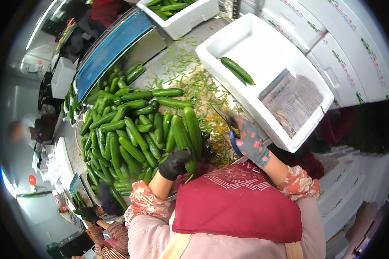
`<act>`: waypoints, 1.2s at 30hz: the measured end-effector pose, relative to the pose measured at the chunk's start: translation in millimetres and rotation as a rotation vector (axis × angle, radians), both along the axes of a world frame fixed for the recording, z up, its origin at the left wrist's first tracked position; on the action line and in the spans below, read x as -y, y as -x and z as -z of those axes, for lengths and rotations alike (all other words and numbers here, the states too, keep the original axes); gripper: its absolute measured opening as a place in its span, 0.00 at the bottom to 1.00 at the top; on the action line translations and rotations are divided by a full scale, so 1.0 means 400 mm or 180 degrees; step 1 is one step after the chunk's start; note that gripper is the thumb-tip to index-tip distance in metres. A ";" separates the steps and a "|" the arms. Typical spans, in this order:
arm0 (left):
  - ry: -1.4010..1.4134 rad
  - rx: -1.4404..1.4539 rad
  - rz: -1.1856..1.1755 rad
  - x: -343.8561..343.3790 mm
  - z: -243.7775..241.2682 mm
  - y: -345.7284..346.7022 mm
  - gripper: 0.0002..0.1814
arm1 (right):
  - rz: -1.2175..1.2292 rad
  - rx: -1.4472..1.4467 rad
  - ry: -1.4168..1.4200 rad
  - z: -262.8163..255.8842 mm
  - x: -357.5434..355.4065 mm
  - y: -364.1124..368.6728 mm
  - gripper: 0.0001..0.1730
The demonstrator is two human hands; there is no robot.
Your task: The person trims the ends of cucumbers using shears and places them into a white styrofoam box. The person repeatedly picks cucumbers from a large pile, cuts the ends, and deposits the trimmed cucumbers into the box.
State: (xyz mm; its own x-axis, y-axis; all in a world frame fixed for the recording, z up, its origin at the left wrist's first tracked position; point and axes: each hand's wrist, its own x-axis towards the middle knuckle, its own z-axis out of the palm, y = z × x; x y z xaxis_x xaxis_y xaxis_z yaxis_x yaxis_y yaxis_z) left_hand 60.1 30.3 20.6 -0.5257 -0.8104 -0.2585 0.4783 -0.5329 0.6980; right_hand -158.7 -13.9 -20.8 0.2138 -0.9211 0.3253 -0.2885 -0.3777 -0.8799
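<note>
My left hand (176, 163), in a black glove, grips cucumbers near my apron. A cucumber (181, 133) rises out of its fingers, and another cucumber (192, 129) stands right beside it; how many the hand holds is partly hidden. A thin stem pokes out below the glove. In my right hand (251, 140), gloved in grey with pink flowers, are scissors (235, 142) with blue handles, their blades pointing up and left over the trimmings. To the left of my left hand spreads a large heap of cucumbers (116, 136).
Cut stems and yellow flower bits (188, 74) litter the metal table. On the right, a white foam box (210, 58) holds two cucumbers (236, 68) and a printed sheet (290, 102). Another foam box (181, 27) of cucumbers stands beyond. Stacked foam boxes (337, 64) line the right. A co-worker's black-gloved hand (88, 213) is lower left.
</note>
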 end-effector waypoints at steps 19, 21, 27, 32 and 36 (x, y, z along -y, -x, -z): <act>-0.1682 -0.2347 -0.1682 0.084 -0.019 0.132 0.33 | 0.0071 -0.1960 0.0968 0.030 -0.050 0.051 0.32; -0.1926 -0.2305 -0.1756 0.081 0.001 0.142 0.34 | 0.0000 -0.1904 0.0871 0.036 -0.050 0.053 0.31; -0.2208 -0.2197 -0.1803 0.082 0.031 0.155 0.34 | -0.0314 -0.1363 -0.0032 0.111 -0.080 0.080 0.29; -0.2041 -0.1791 -0.1755 0.083 0.092 0.154 0.33 | -0.0113 -0.1042 0.0293 0.098 -0.085 0.089 0.28; -0.1981 -0.1719 -0.1588 0.088 0.116 0.175 0.32 | 0.0144 -0.1555 0.0568 0.068 -0.087 0.077 0.29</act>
